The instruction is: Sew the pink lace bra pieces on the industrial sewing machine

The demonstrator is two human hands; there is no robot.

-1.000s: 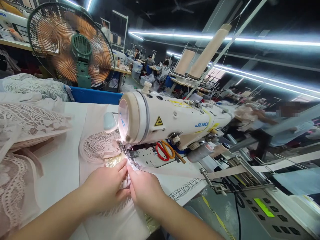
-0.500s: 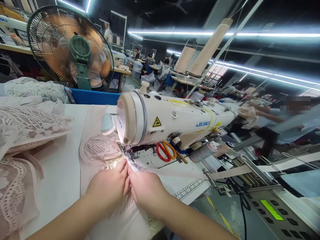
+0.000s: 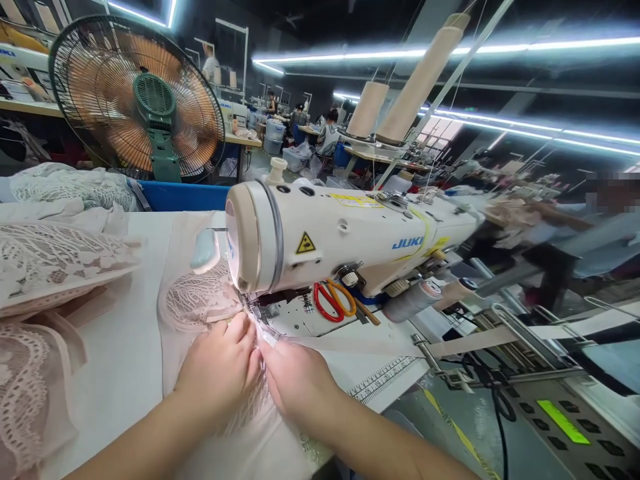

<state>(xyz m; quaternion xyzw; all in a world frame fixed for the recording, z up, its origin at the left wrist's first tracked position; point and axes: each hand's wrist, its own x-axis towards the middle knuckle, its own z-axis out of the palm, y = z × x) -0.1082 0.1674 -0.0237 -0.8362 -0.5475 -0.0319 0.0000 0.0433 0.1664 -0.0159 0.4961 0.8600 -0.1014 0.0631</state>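
Note:
A white sewing machine [image 3: 320, 233] reaches across the table, its needle area lit just beyond my fingertips. Pink lace fabric [image 3: 200, 297] lies under and beside the machine's head and runs down beneath my hands. My left hand [image 3: 220, 360] has its fingers curled and pinched on the fabric in front of the presser foot. Right beside it, my right hand [image 3: 295, 377] pinches the same fabric between thumb and fingers. A pale elastic band [image 3: 350, 343] stretches from the needle area to a metal feeder [image 3: 450, 373] at the right.
Red and orange-handled scissors [image 3: 335, 300] lie on the machine bed behind my right hand. More lace pieces [image 3: 50, 267] are piled at the left. A large fan [image 3: 155, 97] stands behind the table. A control panel [image 3: 563, 420] is at the lower right; a person [image 3: 600, 227] is beyond it.
My left hand has shifted slightly, its fingers more bunched over the fabric near the needle. My right hand stays pinched beside it. The whole view has tilted a little.

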